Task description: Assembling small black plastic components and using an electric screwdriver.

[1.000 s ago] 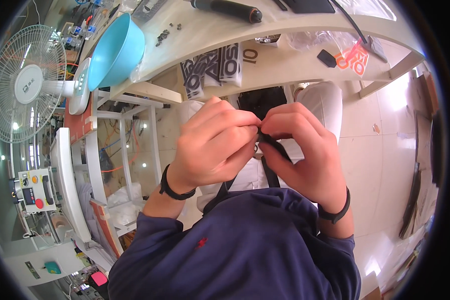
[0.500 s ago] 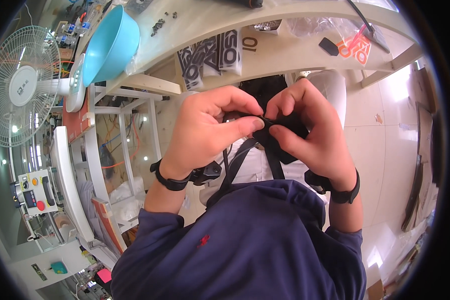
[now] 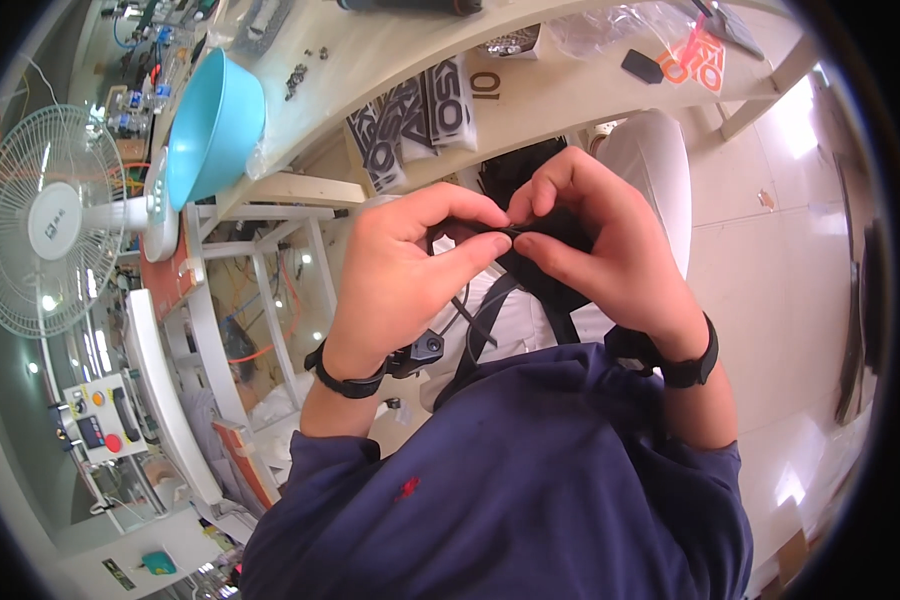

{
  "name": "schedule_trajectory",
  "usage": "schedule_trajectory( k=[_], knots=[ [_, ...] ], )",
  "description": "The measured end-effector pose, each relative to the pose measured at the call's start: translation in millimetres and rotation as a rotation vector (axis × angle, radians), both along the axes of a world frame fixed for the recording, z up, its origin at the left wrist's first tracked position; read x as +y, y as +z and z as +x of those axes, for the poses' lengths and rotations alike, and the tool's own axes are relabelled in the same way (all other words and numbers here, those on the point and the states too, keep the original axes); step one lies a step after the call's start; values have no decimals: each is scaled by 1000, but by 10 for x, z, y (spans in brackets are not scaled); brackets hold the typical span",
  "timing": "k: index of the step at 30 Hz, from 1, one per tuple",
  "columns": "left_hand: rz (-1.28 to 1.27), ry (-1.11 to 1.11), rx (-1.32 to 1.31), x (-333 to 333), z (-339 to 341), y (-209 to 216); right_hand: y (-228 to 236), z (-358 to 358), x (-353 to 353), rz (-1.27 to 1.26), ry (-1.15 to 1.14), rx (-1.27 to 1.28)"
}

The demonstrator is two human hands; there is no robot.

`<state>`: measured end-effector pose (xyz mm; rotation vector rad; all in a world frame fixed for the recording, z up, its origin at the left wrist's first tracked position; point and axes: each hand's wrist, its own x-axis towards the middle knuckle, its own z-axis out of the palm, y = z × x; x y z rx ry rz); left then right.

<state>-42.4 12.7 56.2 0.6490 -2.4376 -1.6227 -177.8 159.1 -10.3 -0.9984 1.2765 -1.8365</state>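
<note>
Over my lap, my left hand (image 3: 395, 270) and my right hand (image 3: 620, 255) meet fingertip to fingertip. Each pinches a thin edge of a black strap (image 3: 511, 230) between thumb and forefinger. Dark fabric (image 3: 566, 228) shows behind the right fingers, and black webbing (image 3: 490, 300) hangs below toward my waist. The fingers hide much of the held part, so I cannot make out any fastening there. A black band with a small camera (image 3: 425, 347) circles my left wrist; another black band (image 3: 685, 370) is on the right.
In front stands a pale bench (image 3: 390, 45) with a shelf holding several printed plastic packets (image 3: 440, 105), a dark flat piece (image 3: 642, 66) and orange-printed clear film (image 3: 695, 65). At left are a turquoise basin (image 3: 220, 125), a white fan (image 3: 55, 222) and a control box (image 3: 100, 420).
My head view has shifted slightly. The fingertips of both hands have come closer together, still pinching the black strap.
</note>
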Motion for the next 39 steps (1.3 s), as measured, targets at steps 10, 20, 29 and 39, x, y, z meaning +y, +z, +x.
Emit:
schedule_trajectory(
  k=[10, 20, 29, 39],
  knots=[
    [213, -1, -39, 66, -116, 195, 30, 82, 201, -115, -154, -51],
    [202, -26, 33, 370, -280, 315, 5, 80, 451, -274, -285, -9],
    [85, -105, 15, 580, -382, 487, 33, 1, 602, -387, -287, -82],
    [-353, -133, 20, 820, -448, 612, 38, -40, 674, -381, -375, -7]
  ],
)
